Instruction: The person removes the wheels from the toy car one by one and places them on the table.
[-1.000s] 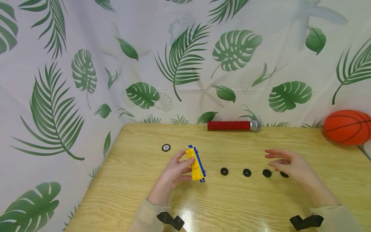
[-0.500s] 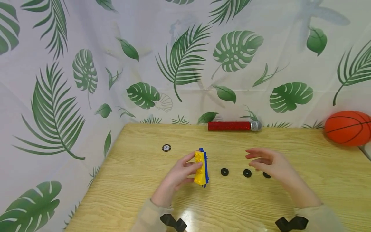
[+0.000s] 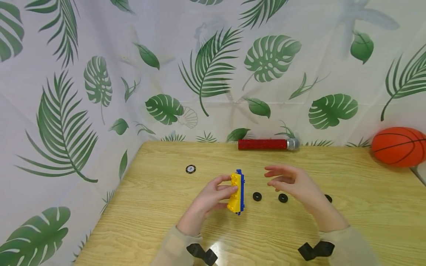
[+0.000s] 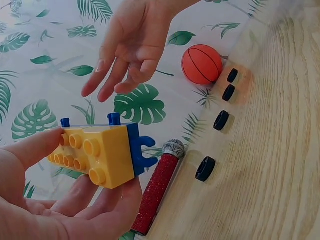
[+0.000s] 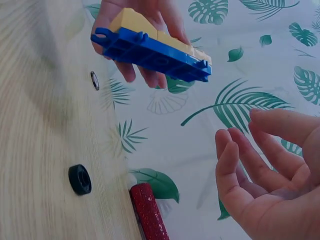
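Observation:
My left hand [image 3: 216, 197] grips a toy car body [image 3: 236, 194] made of yellow studded bricks on a blue base. Thumb on one side and fingers on the other, it keeps the toy above the table. Small pegs and a hook show on the blue underside [image 5: 155, 59] in the right wrist view. My right hand [image 3: 296, 184] hovers to the right of the toy, fingers loosely bent, with nothing between them. Several small black wheels lie in a row on the table, among them a near wheel [image 3: 257, 196] and another wheel [image 3: 283, 198]; the right arm hides part of the row.
A red microphone [image 3: 263, 144] with a silver head lies along the table's back edge. At the right back sits an orange basketball [image 3: 399, 146]. A round chip [image 3: 190, 169] lies at the left on the wooden table [image 3: 149, 207]. Leaf-patterned cloth [image 3: 226, 74] hangs behind.
My right hand has moved left over the row of wheels, towards the toy. The left hand has shifted a little right and turned the car body so its long side runs straighter away from me.

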A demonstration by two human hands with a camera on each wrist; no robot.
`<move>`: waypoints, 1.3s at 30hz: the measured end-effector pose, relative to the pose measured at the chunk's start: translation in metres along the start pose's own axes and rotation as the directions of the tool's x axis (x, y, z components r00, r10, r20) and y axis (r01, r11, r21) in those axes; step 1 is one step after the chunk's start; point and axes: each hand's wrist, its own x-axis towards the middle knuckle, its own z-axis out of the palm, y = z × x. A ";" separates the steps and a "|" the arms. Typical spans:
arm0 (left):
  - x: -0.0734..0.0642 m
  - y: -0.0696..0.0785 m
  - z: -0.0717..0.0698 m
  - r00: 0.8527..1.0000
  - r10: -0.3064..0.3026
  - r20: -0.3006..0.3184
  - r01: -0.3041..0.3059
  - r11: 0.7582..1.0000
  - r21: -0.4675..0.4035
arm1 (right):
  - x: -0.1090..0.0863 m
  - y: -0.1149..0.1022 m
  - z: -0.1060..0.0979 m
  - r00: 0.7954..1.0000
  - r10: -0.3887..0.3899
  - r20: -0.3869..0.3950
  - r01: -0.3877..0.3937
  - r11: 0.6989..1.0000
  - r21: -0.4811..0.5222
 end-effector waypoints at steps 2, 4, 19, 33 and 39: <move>0.000 0.000 0.001 1.000 -0.006 -0.007 0.006 1.000 -0.002 | 0.003 -0.001 0.003 1.000 -0.002 0.008 0.002 1.000 0.002; 0.000 0.001 0.002 1.000 -0.010 -0.014 0.010 1.000 0.006 | 0.004 -0.003 0.006 1.000 -0.004 0.014 0.004 1.000 -0.001; 0.000 0.000 0.012 0.999 -0.034 0.001 0.034 0.997 0.067 | 0.008 -0.010 0.025 0.986 -0.008 0.169 -0.001 0.999 0.054; -0.002 0.001 0.014 0.999 -0.029 0.040 0.026 0.996 0.087 | 0.007 -0.007 0.029 0.982 0.040 0.186 -0.060 0.993 0.104; 0.000 0.002 0.011 0.997 0.001 0.077 -0.006 0.998 0.064 | 0.005 -0.004 0.029 0.988 0.047 0.150 -0.072 0.984 0.160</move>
